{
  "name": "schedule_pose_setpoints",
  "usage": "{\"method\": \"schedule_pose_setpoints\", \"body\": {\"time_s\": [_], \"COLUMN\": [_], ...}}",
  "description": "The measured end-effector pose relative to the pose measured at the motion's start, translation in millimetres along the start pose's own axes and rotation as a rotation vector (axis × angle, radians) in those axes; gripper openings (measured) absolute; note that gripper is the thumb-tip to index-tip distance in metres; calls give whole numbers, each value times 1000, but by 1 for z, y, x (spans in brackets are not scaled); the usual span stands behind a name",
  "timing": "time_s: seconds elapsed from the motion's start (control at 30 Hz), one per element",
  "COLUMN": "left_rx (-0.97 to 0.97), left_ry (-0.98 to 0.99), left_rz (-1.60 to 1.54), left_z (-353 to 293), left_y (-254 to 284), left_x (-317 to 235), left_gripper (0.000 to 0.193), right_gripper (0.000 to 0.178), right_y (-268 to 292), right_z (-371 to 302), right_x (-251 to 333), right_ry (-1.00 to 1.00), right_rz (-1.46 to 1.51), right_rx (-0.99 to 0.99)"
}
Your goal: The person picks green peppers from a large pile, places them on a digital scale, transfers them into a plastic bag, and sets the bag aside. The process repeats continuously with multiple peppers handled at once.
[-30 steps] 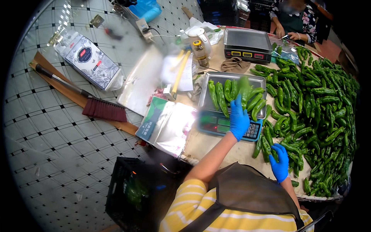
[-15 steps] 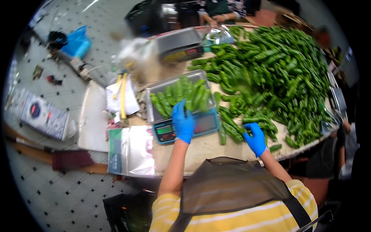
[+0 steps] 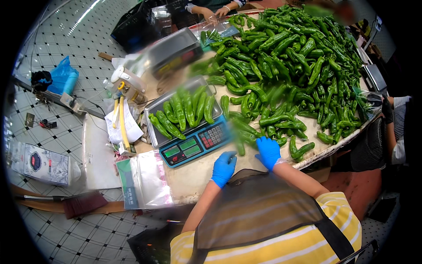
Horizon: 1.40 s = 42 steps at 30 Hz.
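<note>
My left hand [image 3: 223, 168], in a blue glove, is over the table near its front edge, just right of the scale. Its fingers are partly bent, and no pepper shows in it. My right hand [image 3: 268, 152], also gloved in blue, lies against the loose long green peppers [image 3: 278, 122] at the pile's near edge. Its fingers reach over them, and I see none lifted. Several long green peppers [image 3: 188, 108] lie side by side on the metal pan of the digital scale [image 3: 192, 147]. A blurred pepper [image 3: 240, 146] lies between my hands and the scale.
A big pepper heap [image 3: 303, 57] covers the table's far right. A second scale [image 3: 173, 48] stands at the back. Clear plastic bags [image 3: 151, 180] lie at the front left, below papers [image 3: 124, 121]. Across the table are another person's hands [image 3: 215, 14]; another person stands at right.
My left hand has drawn back from the peppers on the scale toward the table's front edge. My right hand has shifted left onto the loose peppers. The view has turned.
</note>
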<state>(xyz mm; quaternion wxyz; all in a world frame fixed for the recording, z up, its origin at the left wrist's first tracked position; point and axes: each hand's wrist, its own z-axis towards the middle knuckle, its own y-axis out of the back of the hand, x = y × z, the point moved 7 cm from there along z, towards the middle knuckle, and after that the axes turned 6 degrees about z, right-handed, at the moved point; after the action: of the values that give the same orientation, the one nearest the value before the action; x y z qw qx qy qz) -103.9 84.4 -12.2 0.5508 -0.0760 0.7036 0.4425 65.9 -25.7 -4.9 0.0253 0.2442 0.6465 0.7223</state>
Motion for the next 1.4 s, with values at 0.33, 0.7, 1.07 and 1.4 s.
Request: {"method": "schedule_pose_setpoints", "body": {"time_s": [0.33,0.7,1.07,1.4], "left_rx": [17,58,355,442], "left_ry": [-8,-459,24,167], "left_rz": [36,407,-587,-897], "left_z": [-10,3,-15,-14], "left_y": [5,24,-8,-5], "left_x": [-12,-114,-44,-34], "left_gripper": [22,70,56,63], "right_gripper": [22,32,59,60], "right_y": [-14,-1,60,62], "right_z": [-14,-37,-18,-3], "right_x": [-63,-54,24,58], "right_ry": [-638,-707,-494,-408], "right_rz": [1332,1648,1579,1662], "right_rx": [147,358,467,480]}}
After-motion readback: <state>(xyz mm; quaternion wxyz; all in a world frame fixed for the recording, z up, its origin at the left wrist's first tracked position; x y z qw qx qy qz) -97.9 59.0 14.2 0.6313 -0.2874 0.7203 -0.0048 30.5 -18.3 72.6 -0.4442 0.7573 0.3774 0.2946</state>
